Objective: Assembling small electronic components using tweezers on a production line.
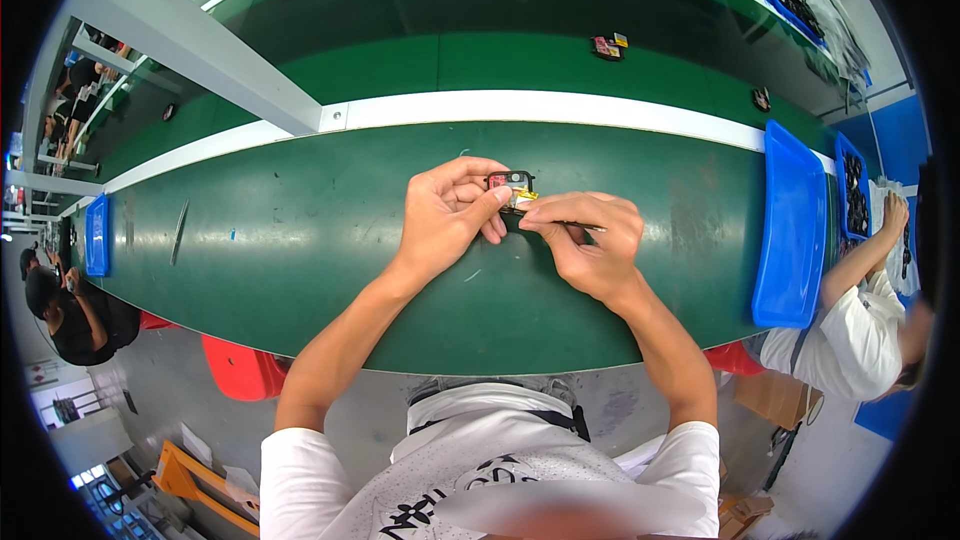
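A small dark rectangular component [511, 184] with red and yellow parts sits over the middle of the green tabletop [300, 230], pinched in the grip of the left hand [452, 212], whose thumb and fingers are closed on its left side. The right hand [588, 243] has its fingertips pressed together on a thin metal tool [583, 227], the inner end of which meets the component's yellow edge. A blue tray [793, 225] lies well apart at the right, beside a co-worker's arm [862, 260], with a white strip [560, 108] running beyond the hands.
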{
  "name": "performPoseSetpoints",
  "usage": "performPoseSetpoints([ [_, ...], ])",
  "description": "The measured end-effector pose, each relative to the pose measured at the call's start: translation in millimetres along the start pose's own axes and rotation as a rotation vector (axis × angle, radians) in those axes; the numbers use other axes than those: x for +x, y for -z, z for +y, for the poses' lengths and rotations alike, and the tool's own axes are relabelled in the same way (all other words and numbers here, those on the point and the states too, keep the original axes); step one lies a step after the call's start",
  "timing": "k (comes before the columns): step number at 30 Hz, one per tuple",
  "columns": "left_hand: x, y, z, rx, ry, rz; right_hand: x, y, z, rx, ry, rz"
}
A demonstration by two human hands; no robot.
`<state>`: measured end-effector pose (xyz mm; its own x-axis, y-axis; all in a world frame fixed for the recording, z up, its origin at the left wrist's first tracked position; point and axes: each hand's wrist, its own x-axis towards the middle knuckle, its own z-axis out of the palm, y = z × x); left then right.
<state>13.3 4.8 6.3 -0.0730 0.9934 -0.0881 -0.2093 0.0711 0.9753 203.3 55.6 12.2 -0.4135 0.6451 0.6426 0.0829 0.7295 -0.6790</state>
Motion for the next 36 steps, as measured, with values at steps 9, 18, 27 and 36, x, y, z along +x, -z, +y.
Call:
performPoseSetpoints([
  [9,33.0,6.5,14.3,0.167,0.107,0.059,3.1,4.7,9.9,-0.049,-0.041,0.015],
  [18,174.1,103.5,30.0,1.111,-0.183,0.620,3.5,-3.1,28.4,0.038,-0.210,0.231],
  [27,194.4,17.6,28.2,0.847,-0.390,0.313,-0.1,-2.2,31.4,-0.066,0.025,0.147],
  [36,235.2,-44.0,7.5,0.966,-0.120,0.344,3.4,-5.7,18.8,-0.091,-0.043,0.115],
])
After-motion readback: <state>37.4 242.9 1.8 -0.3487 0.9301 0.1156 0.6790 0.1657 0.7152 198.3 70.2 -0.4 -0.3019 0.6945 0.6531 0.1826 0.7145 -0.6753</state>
